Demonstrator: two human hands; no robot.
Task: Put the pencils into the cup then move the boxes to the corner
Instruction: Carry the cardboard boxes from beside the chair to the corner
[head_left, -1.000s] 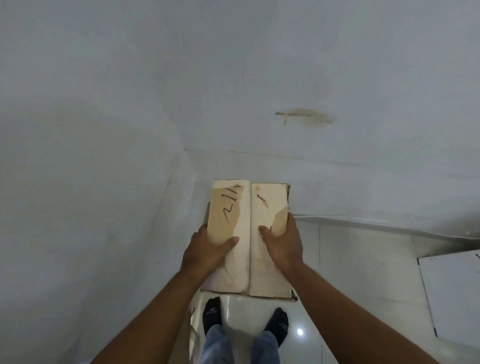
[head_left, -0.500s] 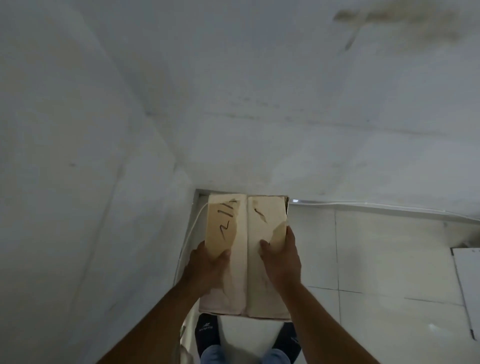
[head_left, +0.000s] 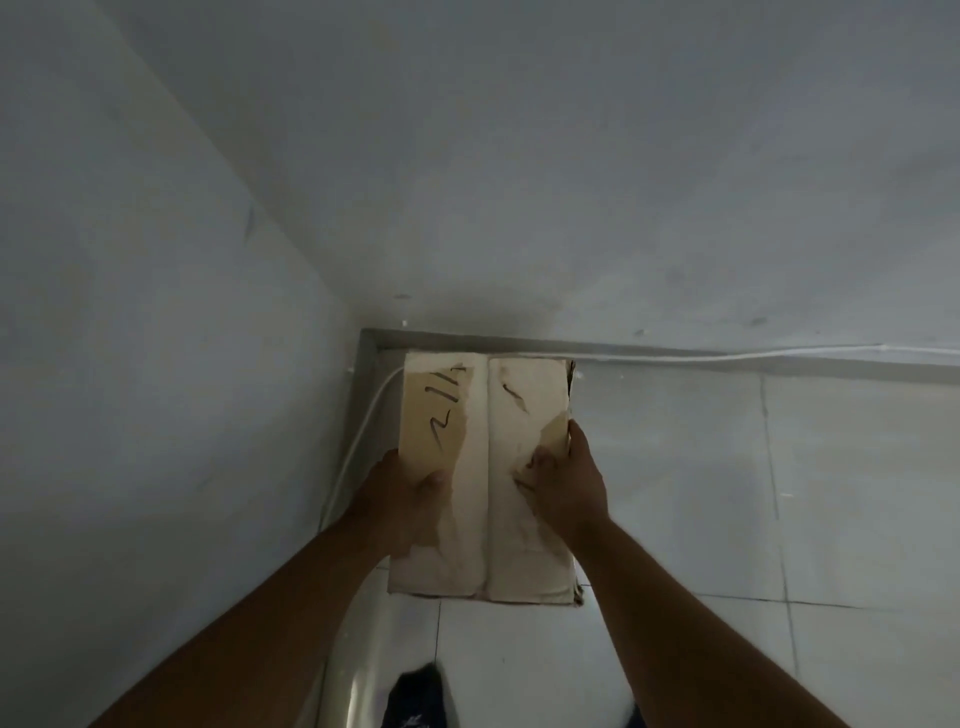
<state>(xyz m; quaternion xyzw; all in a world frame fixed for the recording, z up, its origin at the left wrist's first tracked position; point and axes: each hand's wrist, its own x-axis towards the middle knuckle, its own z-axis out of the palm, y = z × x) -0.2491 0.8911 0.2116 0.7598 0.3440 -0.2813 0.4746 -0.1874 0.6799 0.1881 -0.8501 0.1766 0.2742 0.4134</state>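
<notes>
Head view: the box (head_left: 524, 431) bears dark handwritten strokes, not legible. The left hand (head_left: 402, 493) and right hand (head_left: 566, 478) grip its sides, thumbs on top. It now sits lower than half a second ago, close into the corner (head_left: 370, 340).

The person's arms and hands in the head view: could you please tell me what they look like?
The left forearm and right forearm are bare as far as the frame shows, with no sleeve visible. The left hand and right hand are ungloved; I see no watch, ring, bracelet or marking on either, though the light is dim.
</notes>
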